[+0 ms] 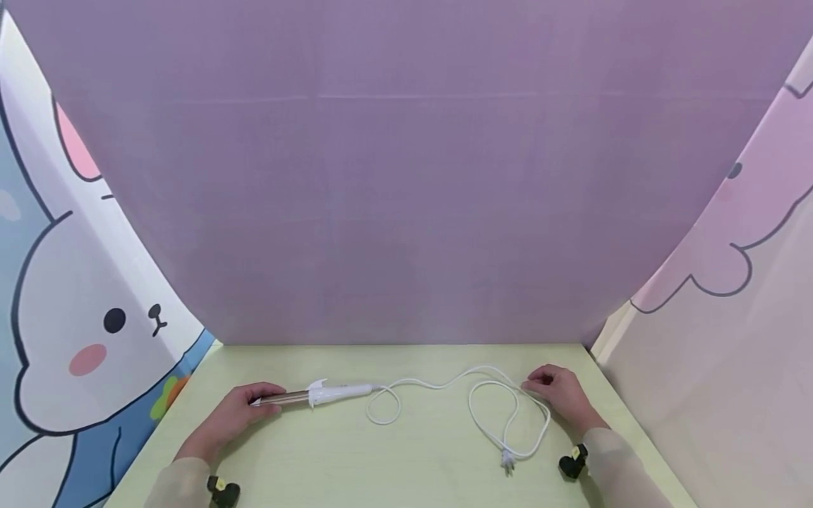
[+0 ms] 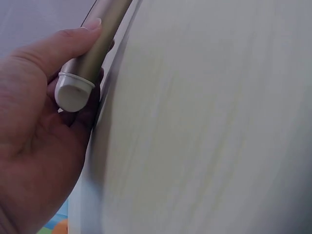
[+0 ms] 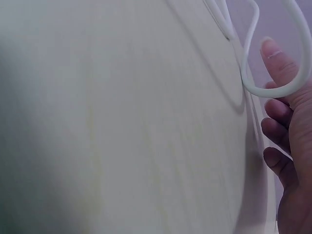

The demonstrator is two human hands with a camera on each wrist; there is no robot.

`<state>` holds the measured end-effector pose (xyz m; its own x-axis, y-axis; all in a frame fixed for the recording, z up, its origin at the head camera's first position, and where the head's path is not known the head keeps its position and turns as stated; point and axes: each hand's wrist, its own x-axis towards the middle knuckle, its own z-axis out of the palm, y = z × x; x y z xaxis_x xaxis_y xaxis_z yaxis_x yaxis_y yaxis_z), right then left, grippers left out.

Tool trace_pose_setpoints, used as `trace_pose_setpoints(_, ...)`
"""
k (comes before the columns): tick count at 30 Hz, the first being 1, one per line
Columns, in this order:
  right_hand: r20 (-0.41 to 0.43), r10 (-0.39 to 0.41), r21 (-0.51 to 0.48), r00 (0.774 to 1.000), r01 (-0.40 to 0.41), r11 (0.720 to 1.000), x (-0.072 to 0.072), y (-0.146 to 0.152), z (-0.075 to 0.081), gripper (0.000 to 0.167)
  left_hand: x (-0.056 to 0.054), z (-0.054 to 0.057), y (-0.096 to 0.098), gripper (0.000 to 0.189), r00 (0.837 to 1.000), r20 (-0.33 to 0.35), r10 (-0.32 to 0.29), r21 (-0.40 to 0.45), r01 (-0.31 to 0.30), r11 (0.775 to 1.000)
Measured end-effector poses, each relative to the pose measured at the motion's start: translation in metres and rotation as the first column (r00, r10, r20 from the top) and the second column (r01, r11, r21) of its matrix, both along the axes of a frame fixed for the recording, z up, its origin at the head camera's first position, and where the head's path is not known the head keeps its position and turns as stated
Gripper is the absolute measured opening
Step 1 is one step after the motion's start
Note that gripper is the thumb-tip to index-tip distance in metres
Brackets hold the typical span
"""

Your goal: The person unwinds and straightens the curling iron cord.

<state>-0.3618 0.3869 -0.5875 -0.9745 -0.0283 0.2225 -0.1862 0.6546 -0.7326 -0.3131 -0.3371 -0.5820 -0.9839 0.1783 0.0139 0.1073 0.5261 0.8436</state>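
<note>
A curling iron [image 1: 343, 394] with a white handle and a gold barrel lies across the left half of the table. My left hand [image 1: 249, 406] grips the barrel's far end, thumb on top and fingers beneath. In the left wrist view the gold barrel [image 2: 100, 53] ends in a white cap [image 2: 74, 92] that pokes out of the palm. My right hand [image 1: 562, 395] is at the looped white power cord [image 1: 438, 386]. In the right wrist view a loop of the cord [image 3: 273, 92] passes in front of that hand, whose thumb and loosely bent fingers are apart.
The cord's plug [image 1: 507, 462] lies on the pale wooden table [image 1: 394, 473], left of my right wrist. A purple panel [image 1: 406, 212] rises behind the table's back edge. Cartoon-printed cloths hang at the left [image 1: 70, 296] and right [image 1: 730, 282].
</note>
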Motion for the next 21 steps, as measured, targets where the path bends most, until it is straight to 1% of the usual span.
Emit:
trace_pose_setpoints(4, -0.001, -0.009, -0.003, 1.0, 0.009, 1.0, 0.0, -0.001, 0.001, 0.021, 0.0, 0.001, 0.001, 0.032, 0.999, 0.032, 0.034, -0.003, -0.034, 0.999)
trace_pose_setpoints(7, -0.002, -0.012, -0.005, 1.0, 0.012, 1.0, -0.001, -0.002, 0.002, 0.021, 0.001, 0.0, 0.001, 0.033, 0.999, 0.023, 0.035, 0.004, -0.035, 0.999)
trace_pose_setpoints(11, 0.002, -0.014, -0.009, 1.0, 0.014, 1.0, -0.002, -0.002, 0.003, 0.021, 0.002, -0.001, 0.001, 0.035, 1.0, -0.017, 0.014, 0.01, -0.014, 1.0)
trace_pose_setpoints(13, 0.007, -0.01, -0.012, 1.0, 0.011, 1.0, -0.003, -0.003, 0.005, 0.022, 0.002, -0.001, 0.001, 0.036, 0.999, -0.027, 0.02, 0.008, -0.02, 1.0)
trace_pose_setpoints(17, 0.023, -0.005, -0.046, 1.0, 0.006, 0.999, -0.005, -0.003, 0.009, 0.025, 0.001, 0.001, 0.004, 0.035, 0.999, -0.025, 0.034, 0.004, -0.034, 0.999)
trace_pose_setpoints(21, 0.022, -0.004, -0.065, 1.0, 0.005, 0.998, -0.003, -0.005, 0.011, 0.029, 0.001, 0.005, 0.005, 0.035, 0.999, -0.016, 0.05, 0.003, -0.05, 0.999)
